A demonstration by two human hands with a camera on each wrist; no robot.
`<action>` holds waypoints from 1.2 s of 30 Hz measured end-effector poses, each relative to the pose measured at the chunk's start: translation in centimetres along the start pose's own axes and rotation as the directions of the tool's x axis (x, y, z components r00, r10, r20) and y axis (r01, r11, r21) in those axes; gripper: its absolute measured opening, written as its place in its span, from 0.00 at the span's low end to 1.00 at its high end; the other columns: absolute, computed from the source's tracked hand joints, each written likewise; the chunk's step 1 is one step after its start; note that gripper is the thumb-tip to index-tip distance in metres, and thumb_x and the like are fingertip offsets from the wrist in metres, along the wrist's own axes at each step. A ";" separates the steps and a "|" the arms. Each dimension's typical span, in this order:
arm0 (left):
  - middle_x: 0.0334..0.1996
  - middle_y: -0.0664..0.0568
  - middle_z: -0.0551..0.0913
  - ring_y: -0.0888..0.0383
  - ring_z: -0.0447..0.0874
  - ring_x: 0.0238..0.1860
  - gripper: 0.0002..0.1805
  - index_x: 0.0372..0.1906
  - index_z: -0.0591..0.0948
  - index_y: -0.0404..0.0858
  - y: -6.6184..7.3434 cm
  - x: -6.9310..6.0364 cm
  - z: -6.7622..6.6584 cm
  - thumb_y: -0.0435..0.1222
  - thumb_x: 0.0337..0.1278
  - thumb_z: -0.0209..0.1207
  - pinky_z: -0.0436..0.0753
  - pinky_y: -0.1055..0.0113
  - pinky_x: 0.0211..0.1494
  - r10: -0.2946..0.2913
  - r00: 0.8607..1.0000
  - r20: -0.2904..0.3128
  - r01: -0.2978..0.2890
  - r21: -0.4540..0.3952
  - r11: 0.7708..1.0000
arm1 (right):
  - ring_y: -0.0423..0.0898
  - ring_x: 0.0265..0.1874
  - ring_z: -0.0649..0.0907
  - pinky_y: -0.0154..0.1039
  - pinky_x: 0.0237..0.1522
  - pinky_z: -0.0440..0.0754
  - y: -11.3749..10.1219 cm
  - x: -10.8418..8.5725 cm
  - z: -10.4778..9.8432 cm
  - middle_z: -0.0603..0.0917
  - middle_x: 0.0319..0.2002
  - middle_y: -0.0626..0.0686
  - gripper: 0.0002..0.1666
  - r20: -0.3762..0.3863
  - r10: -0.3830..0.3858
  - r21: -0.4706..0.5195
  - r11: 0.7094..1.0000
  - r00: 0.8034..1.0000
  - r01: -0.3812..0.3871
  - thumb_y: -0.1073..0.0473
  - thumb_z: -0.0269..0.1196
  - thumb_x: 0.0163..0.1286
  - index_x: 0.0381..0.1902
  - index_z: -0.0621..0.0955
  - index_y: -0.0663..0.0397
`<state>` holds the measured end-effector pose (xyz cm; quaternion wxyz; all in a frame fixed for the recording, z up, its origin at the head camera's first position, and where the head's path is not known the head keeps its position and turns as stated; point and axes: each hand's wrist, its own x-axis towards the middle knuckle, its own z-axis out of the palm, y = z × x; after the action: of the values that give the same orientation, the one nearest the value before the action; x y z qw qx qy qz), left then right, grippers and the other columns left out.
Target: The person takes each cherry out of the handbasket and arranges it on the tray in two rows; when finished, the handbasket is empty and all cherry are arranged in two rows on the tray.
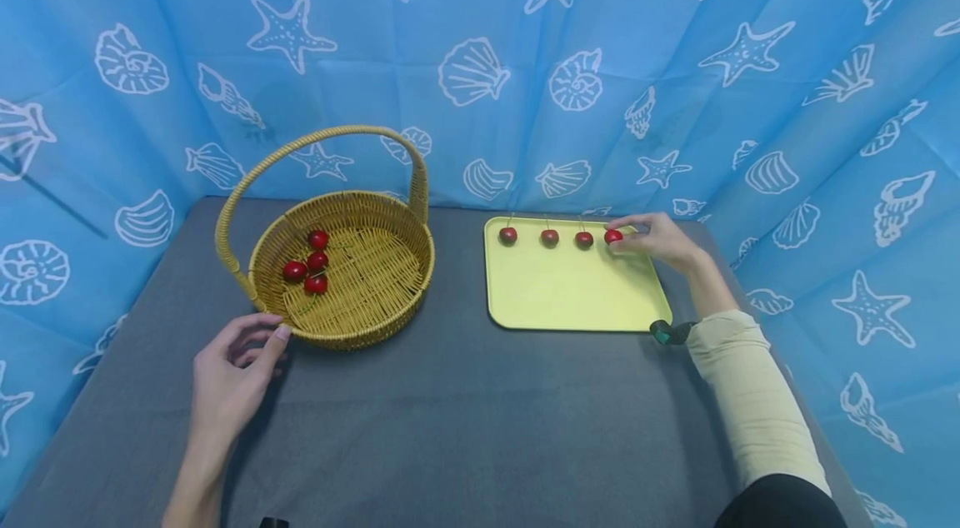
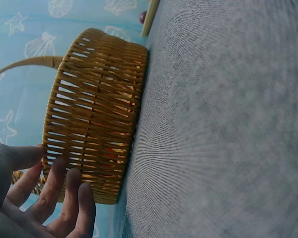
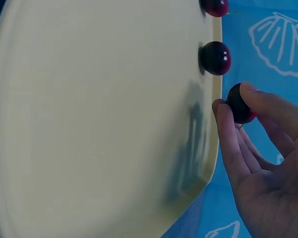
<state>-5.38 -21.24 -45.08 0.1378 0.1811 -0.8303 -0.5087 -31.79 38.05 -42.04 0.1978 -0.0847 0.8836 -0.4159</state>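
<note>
At the left of a grey-covered table [image 1: 465, 403], a person's left hand [image 1: 236, 374] pinched the near-left rim of one round wicker basket [image 1: 378, 332], thumb and forefinger close together on its edge; in the left wrist view, the other fingers lay against or just beside the woven wall. The basket stood upright, its one tall handle [image 1: 322, 132] arching over it. Inside were four red cherries [image 1: 295, 271], bunched toward the left side, with bare woven floor to their right.

To the right of the basket, well apart from it, lay one pale yellow rectangular tray [image 1: 570, 295]. Three cherries on the tray [image 1: 550, 238] sat in a row along its far edge, slightly spaced, their thin stems pointing away from the person.

At the right end of that row, the right hand [image 1: 660, 241] held one more cherry [image 1: 613, 236] between thumb and fingertips, over the tray's far right part. That made eight cherries in all. The right arm wore one pale sleeve [image 1: 753, 395], with one small dark device [image 1: 663, 333] near the wrist. Behind everything hung a blue curtain [image 1: 450, 12] printed with white shells and starfish.
</note>
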 end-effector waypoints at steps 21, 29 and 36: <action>0.41 0.68 0.87 0.71 0.88 0.34 0.17 0.61 0.84 0.42 -0.3 0.1 -0.1 0.44 0.76 0.67 0.90 0.74 0.35 0.014 1.000 0.018 -0.015 0.014 1.000 | 0.36 0.37 0.89 0.31 0.32 0.81 2.1 1.1 0.7 0.83 0.65 0.73 0.25 -0.089 -0.096 -0.162 0.984 0.991 0.081 0.64 0.72 0.75 0.66 0.82 0.69; 0.44 0.57 0.90 0.73 0.87 0.34 0.16 0.60 0.85 0.43 -0.2 0.2 0.1 0.43 0.75 0.68 0.90 0.75 0.34 0.012 1.000 0.002 -0.012 0.021 1.000 | 0.58 0.54 0.93 0.26 0.40 0.87 1.7 1.0 0.7 0.82 0.67 0.74 0.25 -0.085 -0.135 -0.176 0.977 0.987 0.119 0.68 0.71 0.74 0.66 0.81 0.71; 0.48 0.47 0.90 0.73 0.86 0.34 0.17 0.61 0.84 0.41 -0.2 0.0 0.1 0.43 0.76 0.67 0.89 0.77 0.34 0.009 1.000 0.006 -0.009 0.028 1.000 | 0.78 0.65 0.82 0.22 0.41 0.83 0.9 0.3 0.7 0.65 0.78 0.77 0.27 -0.074 -0.144 -0.224 0.967 0.987 0.125 0.67 0.71 0.75 0.68 0.79 0.72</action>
<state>-5.38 -21.25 -45.29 0.1351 0.1776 -0.8386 -0.4970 -31.80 38.05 -43.27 0.1185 -0.1469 0.9242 -0.3319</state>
